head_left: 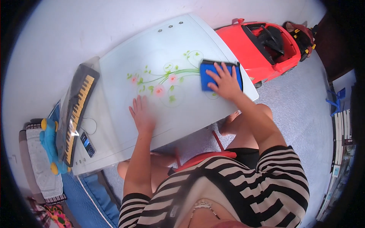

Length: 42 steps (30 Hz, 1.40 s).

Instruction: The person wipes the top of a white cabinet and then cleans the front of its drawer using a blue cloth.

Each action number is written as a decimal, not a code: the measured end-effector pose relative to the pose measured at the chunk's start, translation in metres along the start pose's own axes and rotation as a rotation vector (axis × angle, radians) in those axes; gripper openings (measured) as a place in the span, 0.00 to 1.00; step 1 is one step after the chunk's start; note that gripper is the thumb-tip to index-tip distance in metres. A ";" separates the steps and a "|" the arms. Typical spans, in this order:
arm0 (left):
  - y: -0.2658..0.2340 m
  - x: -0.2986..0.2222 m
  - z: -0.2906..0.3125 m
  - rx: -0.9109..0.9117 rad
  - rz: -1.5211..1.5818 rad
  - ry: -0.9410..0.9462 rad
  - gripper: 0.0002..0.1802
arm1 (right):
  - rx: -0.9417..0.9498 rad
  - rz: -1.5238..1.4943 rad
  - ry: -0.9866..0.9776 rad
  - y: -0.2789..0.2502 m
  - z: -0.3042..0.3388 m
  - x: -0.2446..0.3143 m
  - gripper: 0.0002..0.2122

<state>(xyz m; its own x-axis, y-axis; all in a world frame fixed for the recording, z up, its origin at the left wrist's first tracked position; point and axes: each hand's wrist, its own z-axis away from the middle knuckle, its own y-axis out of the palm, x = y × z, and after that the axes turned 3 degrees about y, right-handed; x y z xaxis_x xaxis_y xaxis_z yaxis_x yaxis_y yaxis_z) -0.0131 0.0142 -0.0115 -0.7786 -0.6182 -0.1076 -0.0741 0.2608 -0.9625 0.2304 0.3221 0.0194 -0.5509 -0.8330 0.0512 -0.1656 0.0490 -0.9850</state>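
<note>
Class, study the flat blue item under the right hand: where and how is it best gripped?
Probably pinch the flat blue item by its right edge, coming from the person's right: it lies flat on the white table, and that edge sits close to the tabletop's side, where a thumb might get beneath. The right hand rests spread on top, not gripping.

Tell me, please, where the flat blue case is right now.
In the head view, the flat blue case lies toward the right end of the table, under the right hand, beside the flower print.
</note>
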 end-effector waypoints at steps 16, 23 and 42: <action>-0.020 -0.015 -0.006 0.044 0.036 -0.060 0.30 | 0.057 0.105 0.320 0.025 -0.149 0.002 0.31; -0.010 -0.014 -0.005 -0.009 0.040 -0.022 0.30 | 0.024 -0.024 -0.071 0.007 -0.026 0.076 0.30; -0.018 -0.013 -0.005 0.024 0.035 -0.060 0.29 | 0.048 -0.060 -0.369 0.002 -0.026 0.120 0.30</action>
<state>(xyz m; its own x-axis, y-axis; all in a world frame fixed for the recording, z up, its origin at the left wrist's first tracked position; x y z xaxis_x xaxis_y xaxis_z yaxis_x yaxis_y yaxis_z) -0.0047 0.0216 0.0081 -0.7414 -0.6529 -0.1551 -0.0319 0.2651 -0.9637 0.1422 0.2365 0.0278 -0.2081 -0.9765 0.0552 -0.1458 -0.0248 -0.9890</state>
